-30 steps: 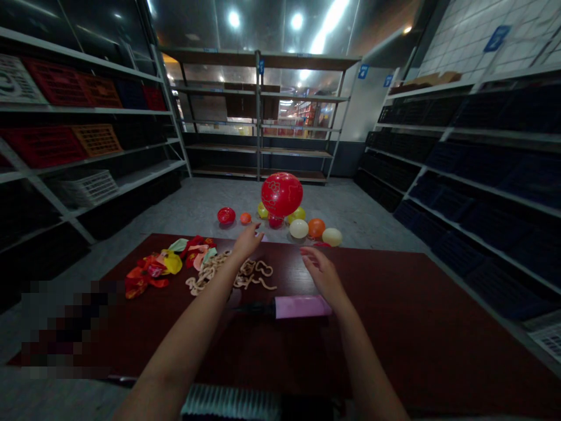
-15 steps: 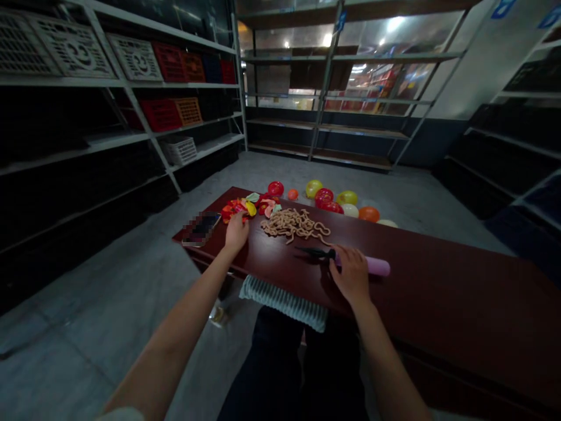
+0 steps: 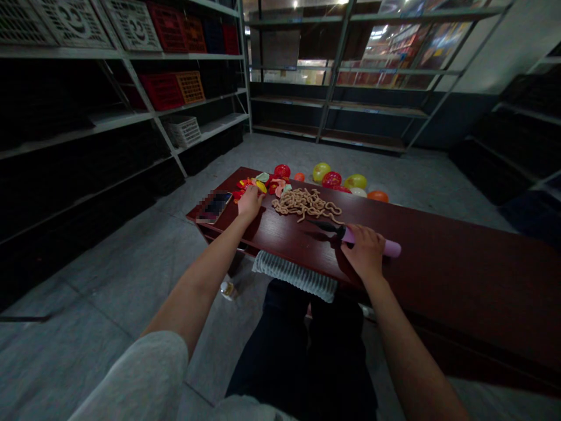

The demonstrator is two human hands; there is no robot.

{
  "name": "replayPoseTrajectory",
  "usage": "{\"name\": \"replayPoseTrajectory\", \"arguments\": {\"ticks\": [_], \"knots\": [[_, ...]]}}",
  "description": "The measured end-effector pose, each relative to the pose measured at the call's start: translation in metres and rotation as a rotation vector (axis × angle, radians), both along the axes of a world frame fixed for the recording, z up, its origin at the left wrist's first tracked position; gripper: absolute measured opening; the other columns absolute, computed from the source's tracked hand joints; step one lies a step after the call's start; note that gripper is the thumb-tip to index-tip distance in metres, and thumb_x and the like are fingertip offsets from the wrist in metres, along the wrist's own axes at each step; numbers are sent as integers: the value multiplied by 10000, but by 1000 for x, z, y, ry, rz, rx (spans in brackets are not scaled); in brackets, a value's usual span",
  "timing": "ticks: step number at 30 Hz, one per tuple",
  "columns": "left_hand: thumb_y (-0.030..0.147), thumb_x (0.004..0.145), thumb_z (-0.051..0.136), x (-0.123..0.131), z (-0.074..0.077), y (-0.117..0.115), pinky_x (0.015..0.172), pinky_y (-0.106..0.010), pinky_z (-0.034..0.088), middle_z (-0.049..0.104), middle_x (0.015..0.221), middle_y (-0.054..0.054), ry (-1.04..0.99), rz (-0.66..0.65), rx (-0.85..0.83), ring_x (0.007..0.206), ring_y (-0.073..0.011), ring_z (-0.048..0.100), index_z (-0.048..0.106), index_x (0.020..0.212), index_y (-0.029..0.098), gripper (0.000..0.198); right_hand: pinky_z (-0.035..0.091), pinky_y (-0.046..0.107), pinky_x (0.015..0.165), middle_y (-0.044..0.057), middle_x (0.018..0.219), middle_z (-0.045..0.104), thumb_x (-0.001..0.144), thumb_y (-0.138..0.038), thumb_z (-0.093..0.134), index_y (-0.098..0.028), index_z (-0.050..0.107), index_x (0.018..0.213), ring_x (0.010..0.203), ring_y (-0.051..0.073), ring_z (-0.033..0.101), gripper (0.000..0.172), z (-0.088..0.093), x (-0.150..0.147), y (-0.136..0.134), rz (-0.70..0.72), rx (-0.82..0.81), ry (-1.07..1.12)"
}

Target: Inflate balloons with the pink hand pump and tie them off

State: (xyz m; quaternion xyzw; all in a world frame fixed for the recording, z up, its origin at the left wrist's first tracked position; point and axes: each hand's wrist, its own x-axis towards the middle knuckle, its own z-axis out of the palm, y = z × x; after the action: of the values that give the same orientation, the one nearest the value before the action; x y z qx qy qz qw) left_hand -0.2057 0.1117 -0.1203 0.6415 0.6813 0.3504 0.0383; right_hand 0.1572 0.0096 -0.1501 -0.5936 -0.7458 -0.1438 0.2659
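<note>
My left hand point(image 3: 250, 202) reaches into a small pile of limp red, orange and pale green balloons point(image 3: 276, 187) at the table's far left. Its fingers are bent together on a deflated balloon, and a limp yellow balloon point(image 3: 262, 186) shows at the fingertips, which are partly hidden. A pink-purple hand balloon pump point(image 3: 391, 249) with a black nozzle lies on the table, its nozzle pointing left. Curled over its barrel is my right hand point(image 3: 364, 248). Between the hands, toward the far edge, sits a heap of tan, rope-like long balloons point(image 3: 302, 203).
A phone point(image 3: 214, 207) lies at the left end of the dark red table point(image 3: 438, 257). Several inflated balloons point(image 3: 332, 179) rest beyond its far edge. A ribbed grey-green cushion point(image 3: 293, 275) juts out at the near edge. Shelves with crates point(image 3: 160, 90) stand left.
The view has tilted down and shifted somewhat. My left hand has moved a little farther into the balloon pile, and the yellow balloon lies differently. My right hand stays on the pump.
</note>
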Motion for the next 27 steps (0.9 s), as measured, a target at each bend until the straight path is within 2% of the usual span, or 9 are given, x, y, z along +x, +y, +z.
{"name": "replayPoseTrajectory", "arguments": {"ticks": [4,7,9,12,15,17,19,23,27], "knots": [[240,926,541,28,16,10,898,-305,459,672,1020,-113,-462,10,183,969,-206,631,637,978,139,148,334,452,982,136,1262,631,864,-320,510,-181,554,1297,1142,301,522,457,11,0,-4,-1,16,42],[236,882,609,55,36,8,859,-270,472,680,966,-79,-714,-92,271,922,-175,633,662,915,145,110,368,467,964,150,1263,627,840,-343,560,-193,556,1298,1128,312,548,482,30,0,-6,-38,-15,214],[249,878,617,78,49,1,752,-247,489,671,854,-43,-904,-182,209,782,-147,634,667,910,156,110,406,456,938,142,1216,644,809,-416,591,-198,577,1249,1083,303,578,492,45,0,-6,-54,-64,463],[296,907,583,116,58,-18,561,-212,451,620,685,4,-1175,-342,-22,529,-96,560,648,927,175,139,485,406,826,84,1069,689,802,-550,525,-223,602,1120,932,254,629,463,58,-4,-9,-5,-219,1041],[317,918,565,152,53,-37,561,-203,477,707,849,-48,-1436,-524,-270,625,-114,654,632,950,174,161,513,331,628,62,919,712,816,-632,446,-220,636,992,723,203,634,487,54,-6,-14,176,-581,1502],[381,933,534,171,44,-47,620,-217,517,722,1040,-106,-1564,-605,-418,834,-166,713,640,965,161,246,475,283,526,56,763,688,817,-661,425,-199,661,899,603,169,593,525,43,-5,-18,243,-759,1604],[444,932,534,185,34,-53,656,-227,534,711,1110,-138,-1613,-581,-488,949,-200,712,647,960,147,319,438,261,475,47,678,657,805,-666,448,-189,665,855,537,149,549,527,32,-2,-24,271,-825,1647],[215,862,670,199,19,-51,732,-198,534,731,1059,-111,-1619,-432,-449,927,-151,717,651,1006,141,162,464,266,513,42,780,689,794,-653,501,-208,669,972,568,148,562,508,21,6,-36,353,-799,1720],[109,872,621,197,20,-36,835,-214,538,726,1124,-89,-1703,-412,-343,975,-130,706,648,1070,160,206,459,270,499,49,778,698,804,-651,506,-212,684,979,565,151,581,505,22,7,-45,391,-925,1661]]}}
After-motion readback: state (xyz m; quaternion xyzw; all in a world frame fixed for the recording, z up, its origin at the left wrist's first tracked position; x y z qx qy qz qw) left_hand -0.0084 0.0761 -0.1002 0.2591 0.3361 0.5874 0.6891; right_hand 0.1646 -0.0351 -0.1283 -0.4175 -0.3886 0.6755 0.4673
